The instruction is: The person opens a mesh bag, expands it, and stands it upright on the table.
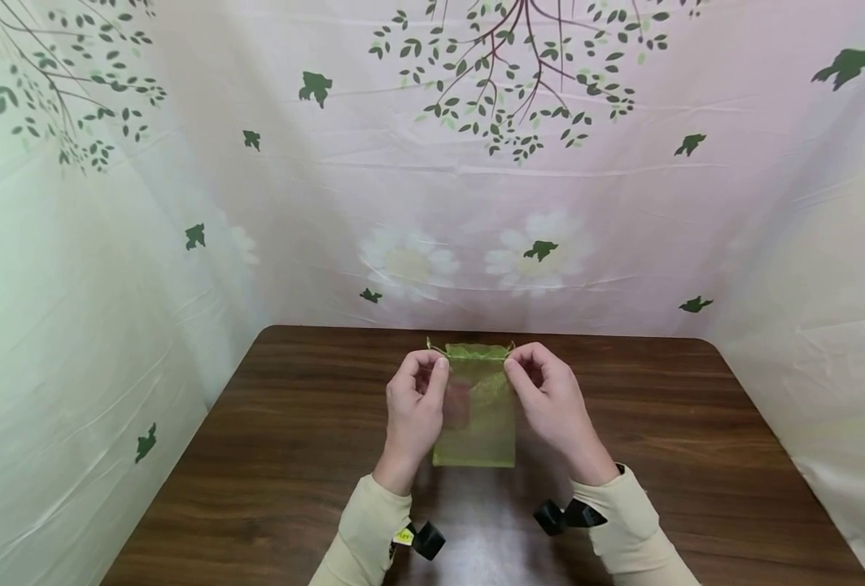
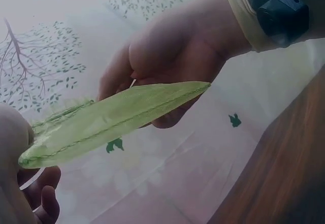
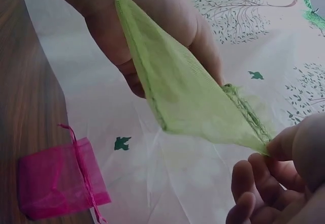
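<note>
A sheer green drawstring bag (image 1: 479, 423) hangs upright between both hands, its gathered top edge level with the fingertips. My left hand (image 1: 415, 403) pinches the drawstring corner on the left between thumb and fingers. At the opposite corner, my right hand (image 1: 549, 399) has the same kind of pinch. The right wrist view shows the bag's side (image 3: 183, 92) and the right hand's thumb and fingers (image 3: 284, 170) at the drawstring. From the left wrist view the bag (image 2: 117, 115) looks thin and flat. A pink drawstring bag (image 3: 56, 181) lies on the table, partly seen through the green one in the head view.
The dark wood table (image 1: 293, 456) has rounded far corners. A pale cloth (image 1: 432, 195) printed with branches, birds and daisies hangs behind it and along both sides. Black wrist cameras (image 1: 426, 540) sit at both cream sleeves (image 1: 366, 521).
</note>
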